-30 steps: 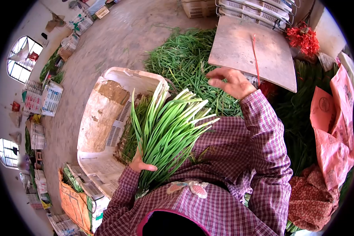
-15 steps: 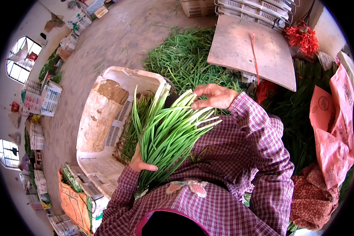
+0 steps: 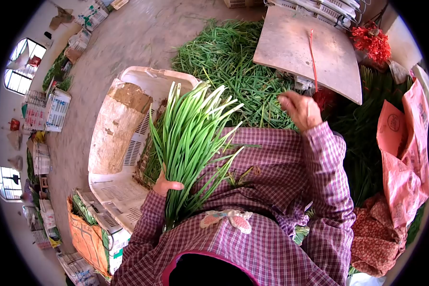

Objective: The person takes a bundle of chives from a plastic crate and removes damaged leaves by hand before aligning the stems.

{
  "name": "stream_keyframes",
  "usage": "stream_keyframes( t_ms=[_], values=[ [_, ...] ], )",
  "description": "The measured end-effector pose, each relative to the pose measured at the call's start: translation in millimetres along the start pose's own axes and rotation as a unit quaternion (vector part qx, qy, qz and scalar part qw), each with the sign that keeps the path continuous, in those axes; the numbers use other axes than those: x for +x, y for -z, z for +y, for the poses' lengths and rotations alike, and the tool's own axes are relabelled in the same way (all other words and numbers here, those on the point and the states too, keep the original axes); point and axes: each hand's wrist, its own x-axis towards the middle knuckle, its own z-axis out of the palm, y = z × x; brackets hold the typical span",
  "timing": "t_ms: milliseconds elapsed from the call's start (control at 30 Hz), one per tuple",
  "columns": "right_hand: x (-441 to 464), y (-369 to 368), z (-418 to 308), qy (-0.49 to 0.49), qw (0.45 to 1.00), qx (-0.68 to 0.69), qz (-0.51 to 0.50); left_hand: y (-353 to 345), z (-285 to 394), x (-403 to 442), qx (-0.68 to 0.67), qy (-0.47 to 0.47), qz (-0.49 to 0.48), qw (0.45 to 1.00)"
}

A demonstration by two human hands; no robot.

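Note:
A bundle of long green stalks with pale ends (image 3: 190, 138) rests in my left hand (image 3: 166, 183), whose fingers wrap round its lower part, the thumb across the front. The pale ends fan out at the top. My right hand (image 3: 302, 110) is raised to the right of the bundle, apart from it, with its fingers curled together; whether it holds a thin stalk is too small to tell. Beyond it lies a big heap of green stalks (image 3: 224, 52). Left of the bundle, a white plastic crate (image 3: 114, 190) lies with more greens inside.
A flat board (image 3: 310, 52) with a red strip stands beyond my right hand, near a red bunch of ties (image 3: 372, 43). Pink sacking (image 3: 400, 162) hangs at the right. Stacked crates (image 3: 319, 9) stand at the back; an orange sack (image 3: 88, 238) is at lower left.
My right hand reached the bundle's pale ends, then drew back to the right with its fingers curled. The bundle, still in my left hand, now leans more upright and left.

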Motion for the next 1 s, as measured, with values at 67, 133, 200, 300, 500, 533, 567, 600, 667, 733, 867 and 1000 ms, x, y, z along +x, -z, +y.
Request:
stream_keyframes(
  t_ms=[67,133,200,300,500,533,567,600,667,733,867,1000],
  values=[
    [-40.6,-15.4,-24.4,-0.059,0.961,0.183,-0.198,4.3,-6.0,2.5,-0.023,0.011,-0.007,1.0],
    [-69.1,-38.7,-42.6,-0.051,0.918,0.256,-0.297,6.8,-10.7,4.8,-0.046,0.012,-0.014,0.999],
    [-71.1,-69.4,-37.4,0.048,0.962,0.223,-0.151,-3.4,-1.5,7.3,-0.058,-0.003,-0.03,0.998],
    [-50.7,-66.9,-56.2,-0.01,0.962,0.229,-0.149,-22.6,13.3,5.4,-0.079,-0.02,-0.047,0.996],
    [-24.4,-80.2,-74.8,0.001,0.959,0.251,-0.133,-21.1,15.2,3.3,-0.118,-0.017,-0.064,0.991],
    [-21.5,-83.0,-65.5,0.035,0.972,0.228,-0.048,-16.1,12.4,3.8,-0.115,-0.021,-0.088,0.989],
    [-14.9,-83.7,-51.3,0.076,0.978,0.181,0.064,-12.2,8.9,3.1,-0.112,-0.025,-0.114,0.987],
    [-9.9,-75.6,-35.6,0.066,0.988,0.076,0.117,-12.3,8.2,0.9,-0.114,-0.024,-0.114,0.987],
    [-12.2,-37.9,-29.5,-0.043,0.991,-0.05,0.118,-13.8,8.8,-2.0,-0.149,-0.013,-0.103,0.983],
    [-27.7,-21.0,-23.9,-0.014,0.997,-0.02,0.076,-14.4,8.2,-1.9,-0.139,-0.017,-0.1,0.985],
    [-72.4,-32.1,-60.1,-0.141,0.871,0.285,-0.375,-19.0,7.8,-1.2,-0.153,-0.013,-0.079,0.985],
    [-104.3,-106.7,-82.1,-0.164,0.795,0.41,-0.415,-25.8,15.5,-1.6,-0.107,-0.009,-0.074,0.991]
  ],
)
